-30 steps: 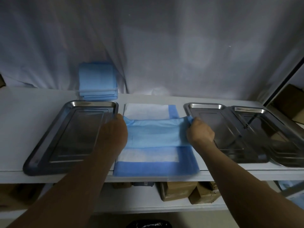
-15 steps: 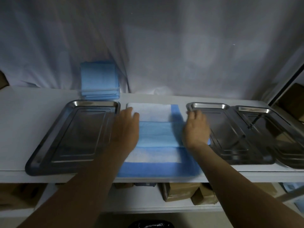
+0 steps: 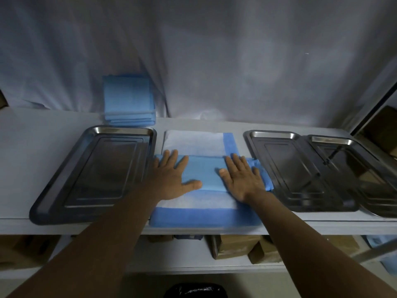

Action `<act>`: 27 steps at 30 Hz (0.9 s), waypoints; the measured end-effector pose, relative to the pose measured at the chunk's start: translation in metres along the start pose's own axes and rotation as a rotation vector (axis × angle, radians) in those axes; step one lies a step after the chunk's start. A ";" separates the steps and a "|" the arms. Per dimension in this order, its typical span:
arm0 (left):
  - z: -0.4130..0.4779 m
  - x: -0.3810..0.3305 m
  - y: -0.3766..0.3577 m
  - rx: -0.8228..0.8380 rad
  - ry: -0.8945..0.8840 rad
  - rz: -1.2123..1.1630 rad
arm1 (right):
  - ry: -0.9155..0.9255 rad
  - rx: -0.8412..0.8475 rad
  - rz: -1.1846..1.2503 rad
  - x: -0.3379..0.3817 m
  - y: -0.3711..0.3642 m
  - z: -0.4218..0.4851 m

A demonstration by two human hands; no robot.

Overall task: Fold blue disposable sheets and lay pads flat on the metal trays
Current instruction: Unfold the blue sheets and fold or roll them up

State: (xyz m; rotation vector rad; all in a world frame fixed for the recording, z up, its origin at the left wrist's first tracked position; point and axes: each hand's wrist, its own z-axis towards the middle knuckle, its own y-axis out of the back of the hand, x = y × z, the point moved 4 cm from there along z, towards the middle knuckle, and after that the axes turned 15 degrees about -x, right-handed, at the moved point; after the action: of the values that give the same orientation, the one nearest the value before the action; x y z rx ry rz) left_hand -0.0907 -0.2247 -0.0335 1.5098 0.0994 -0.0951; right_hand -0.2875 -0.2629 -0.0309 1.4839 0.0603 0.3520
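Though dim, rightmost tray (image 3: 332, 140) partly offscreen.

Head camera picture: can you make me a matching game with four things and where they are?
Things:
1 sheet stack
2 left tray
3 left hand
4 cardboard boxes

Places:
A under the shelf
B pressing flat on the blue fold
C behind the left tray, by the curtain
D left of the pad

Pairs: 1-C, 2-D, 3-B, 4-A.
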 end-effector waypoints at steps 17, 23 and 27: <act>-0.015 -0.022 0.016 0.072 -0.108 0.006 | 0.372 0.024 -0.061 0.045 0.011 -0.012; -0.020 -0.016 0.023 -0.094 -0.104 -0.037 | 0.321 -0.033 0.024 0.052 0.020 -0.015; -0.013 -0.012 0.031 -0.209 -0.084 0.013 | 0.342 -0.130 -0.068 0.060 0.031 -0.022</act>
State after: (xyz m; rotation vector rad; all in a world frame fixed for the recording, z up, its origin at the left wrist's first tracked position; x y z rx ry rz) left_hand -0.0984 -0.2096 -0.0026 1.2957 0.0314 -0.1335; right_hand -0.2422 -0.2246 0.0075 1.2779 0.3536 0.5422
